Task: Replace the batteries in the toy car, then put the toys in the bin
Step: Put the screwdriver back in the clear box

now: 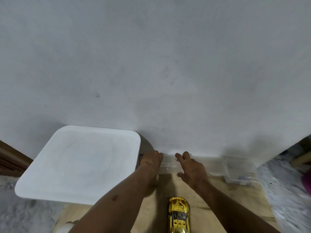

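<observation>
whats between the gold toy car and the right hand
Nothing. In the head view, the stretch of tan board between the gold toy car and the right hand is bare, with only shadow on it.

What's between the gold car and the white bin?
The left forearm crosses the gap between the gold car and the white bin. Its top looks like a closed lid, so the opening seems covered. Nothing else visible.
</observation>
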The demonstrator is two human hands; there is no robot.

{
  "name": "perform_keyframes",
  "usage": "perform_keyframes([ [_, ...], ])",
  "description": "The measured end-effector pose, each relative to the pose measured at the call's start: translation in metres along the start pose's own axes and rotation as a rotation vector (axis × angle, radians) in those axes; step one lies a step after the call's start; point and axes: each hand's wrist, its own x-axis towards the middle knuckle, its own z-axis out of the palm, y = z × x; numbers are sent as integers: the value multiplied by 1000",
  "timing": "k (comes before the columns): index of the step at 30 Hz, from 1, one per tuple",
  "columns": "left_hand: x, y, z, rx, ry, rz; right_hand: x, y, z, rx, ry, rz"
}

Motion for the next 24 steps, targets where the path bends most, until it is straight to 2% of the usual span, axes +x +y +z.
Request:
perform_keyframes([
  [5, -5, 1, 3, 78, 36, 62, 0, -2, 0, -30, -1, -6],
  [11, -12, 13, 15, 105, 25, 60, 1, -10, 6, -188, 33, -185],
  [18, -13, 16, 20, 124, 87, 78, 8, -19, 13, -342, 51, -249],
  [24, -14, 16, 21, 98, 84, 62, 4, -21, 18, -280, 38, -227],
])
